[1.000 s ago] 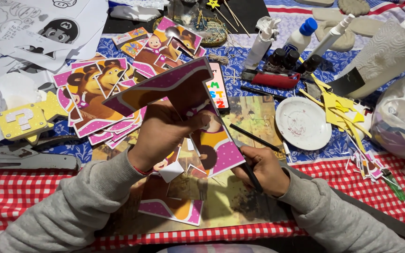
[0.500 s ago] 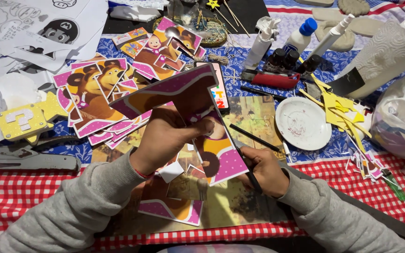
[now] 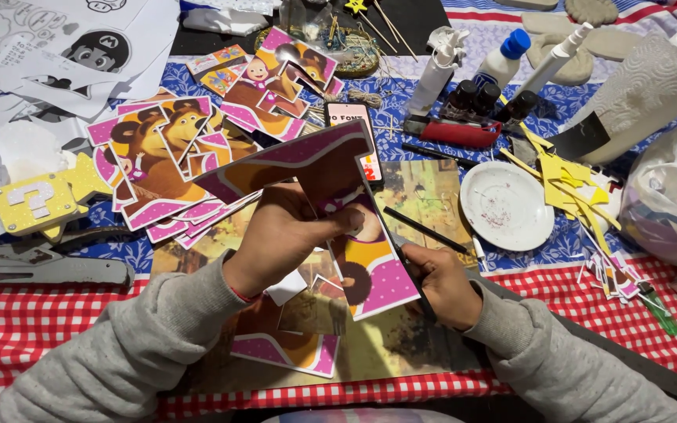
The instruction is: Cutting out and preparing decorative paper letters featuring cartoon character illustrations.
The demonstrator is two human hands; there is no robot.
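My left hand (image 3: 287, 235) holds a printed cartoon sheet (image 3: 331, 204) with pink dotted borders, lifted off the table and curling at its top. My right hand (image 3: 444, 282) grips black scissors (image 3: 410, 274) whose blades sit at the sheet's right edge. Cut paper scraps (image 3: 307, 301) lie under my hands on a brown picture board (image 3: 401, 345). Both grey sleeves reach in from the bottom.
A pile of cartoon cut-outs (image 3: 162, 168) lies left; a stapler (image 3: 48, 266) and yellow block shapes (image 3: 37, 204) sit further left. A phone (image 3: 354, 125), white plate (image 3: 507, 205), glue bottles (image 3: 503, 66), red marker (image 3: 460, 131), yellow scraps (image 3: 566, 176), paper towel roll (image 3: 644, 86) and plastic bag (image 3: 671, 200) crowd the right.
The sheet has turned and shifted slightly in my left hand, its top curling lower. My right hand with the scissors has moved a little up along the sheet's right edge.
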